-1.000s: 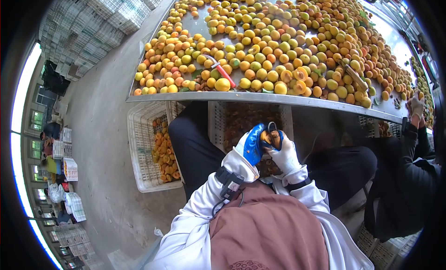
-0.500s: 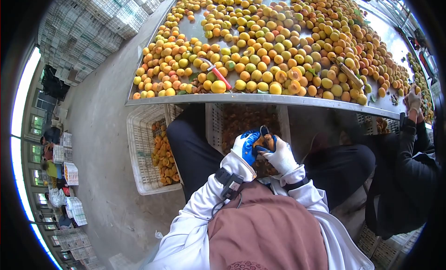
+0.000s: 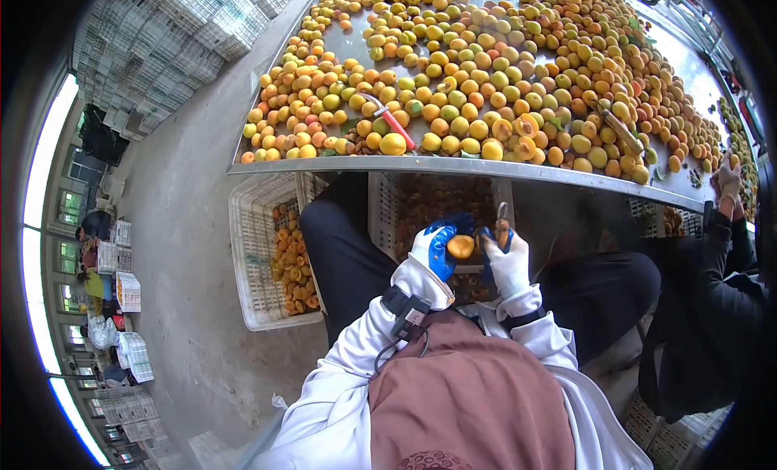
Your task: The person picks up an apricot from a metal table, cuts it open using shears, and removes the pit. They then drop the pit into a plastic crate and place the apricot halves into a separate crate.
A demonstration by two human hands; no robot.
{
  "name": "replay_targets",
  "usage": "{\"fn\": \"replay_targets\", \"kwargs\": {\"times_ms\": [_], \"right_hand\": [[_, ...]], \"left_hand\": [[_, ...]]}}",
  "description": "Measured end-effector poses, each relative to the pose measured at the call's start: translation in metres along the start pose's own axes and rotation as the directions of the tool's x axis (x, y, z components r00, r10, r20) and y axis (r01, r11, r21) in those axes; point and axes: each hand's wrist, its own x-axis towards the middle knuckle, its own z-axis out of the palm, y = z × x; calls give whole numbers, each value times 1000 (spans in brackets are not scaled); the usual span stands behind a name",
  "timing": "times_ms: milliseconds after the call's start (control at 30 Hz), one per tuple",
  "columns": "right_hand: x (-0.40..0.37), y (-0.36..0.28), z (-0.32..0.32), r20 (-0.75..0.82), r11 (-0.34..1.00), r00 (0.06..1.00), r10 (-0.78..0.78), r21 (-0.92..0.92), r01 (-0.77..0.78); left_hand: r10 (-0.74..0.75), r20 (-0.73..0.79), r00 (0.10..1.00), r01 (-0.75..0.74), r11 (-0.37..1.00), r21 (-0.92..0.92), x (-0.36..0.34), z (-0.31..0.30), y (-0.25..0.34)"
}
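My left hand [image 3: 435,250], in a white glove with a blue palm, is closed around an apricot half [image 3: 460,246] whose cut face shows. Close beside it, my gloved right hand [image 3: 508,264] grips a small hand tool [image 3: 503,213] with a metal end pointing up; its exact kind I cannot make out. Both hands are over a crate [image 3: 384,215] of dark, pulpy fruit pieces between my knees. A red-handled curved knife [image 3: 396,126] lies among whole apricots [image 3: 477,94] on the metal table ahead.
The table's front edge [image 3: 461,166] runs above my knees. To the left stands a white crate [image 3: 252,284] holding apricot halves [image 3: 293,264]. A co-worker's gloved hand [image 3: 728,180] reaches onto the table at right. Stacked crates [image 3: 174,45] rise at far left; a wooden-handled tool [image 3: 622,132] lies among the fruit.
My hands have moved apart; they were together around the fruit. The apricot half's cut face now shows in my left hand, and the tool has shifted right and upright with my right hand.
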Motion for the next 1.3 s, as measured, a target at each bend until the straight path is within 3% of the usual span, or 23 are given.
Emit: {"fn": "replay_targets", "kwargs": {"times_ms": [67,133,167,267,300,333,433,467,500,533,600,633,667,700,767,800,833,867,900,1000,1133,1167,1300], "right_hand": [[1,-6,0,-84,997,996,32,66,-26],[-1,-6,3,-62,997,997,54,63,-50],[-1,-5,4,-37,996,996,75,59,-73],[0,5,8,-83,993,996,37,113,-28],[0,4,8,-90,983,995,44,183,-27],[0,5,7,-81,984,996,47,176,-32],[4,6,3,-187,996,982,17,94,1],[7,9,0,-220,999,975,13,33,-6],[7,8,-2,-228,999,974,11,38,-2],[7,7,-4,-178,994,982,56,-85,-72],[5,19,-5,-104,958,993,54,-274,-81],[1,14,-5,-61,938,998,-26,-347,3],[-3,4,-5,-18,929,1000,17,-368,-22],[-5,-3,-6,27,920,998,61,-388,-46],[-9,-7,-6,51,924,998,46,-382,-23],[-10,-8,-6,77,923,997,32,-385,0],[-12,-10,-6,76,927,997,30,-374,1],[-13,-12,-7,104,940,994,35,-342,3],[-15,-13,-6,132,950,990,40,-311,3],[-16,-10,-2,164,945,986,19,-326,36],[-17,-5,0,178,933,984,-21,-349,83],[-17,-5,0,182,936,983,-9,-345,73],[-17,-1,-7,201,933,980,2,-353,71]], "left_hand": [[52,0,999,-52,997,52,-2,3,7],[141,206,968,-206,917,341,-5,6,21],[-20,161,987,-5,988,153,-10,6,-34],[129,266,955,-217,918,333,-16,11,-5],[-147,196,969,144,989,30,-18,14,-6],[-419,216,882,468,837,-284,-19,16,-6],[-555,151,818,536,641,-550,-13,5,-1],[-283,48,958,284,915,-288,-13,-6,-4],[40,42,998,-40,999,19,-8,-16,16],[-343,-56,938,286,853,-436,-9,-23,38],[-425,-135,895,307,808,-503,-6,-47,112],[-346,-314,884,234,909,-345,-7,-57,140],[-83,-483,872,4,987,-163,-9,-64,152],[-129,-589,798,49,987,-150,-10,-94,161],[162,-672,723,-134,987,93,-23,-163,157],[335,-663,670,-42,908,417,-33,-202,150],[254,-714,652,180,863,472,-38,-201,171],[448,-525,723,271,515,813,-41,-207,177],[524,-270,808,292,42,955,-41,-212,181],[474,-242,846,85,328,941,2,-166,179],[528,200,825,-355,209,911,99,-62,174],[445,177,878,-328,288,900,120,-35,172],[144,460,876,-477,121,870,203,22,131]]}}
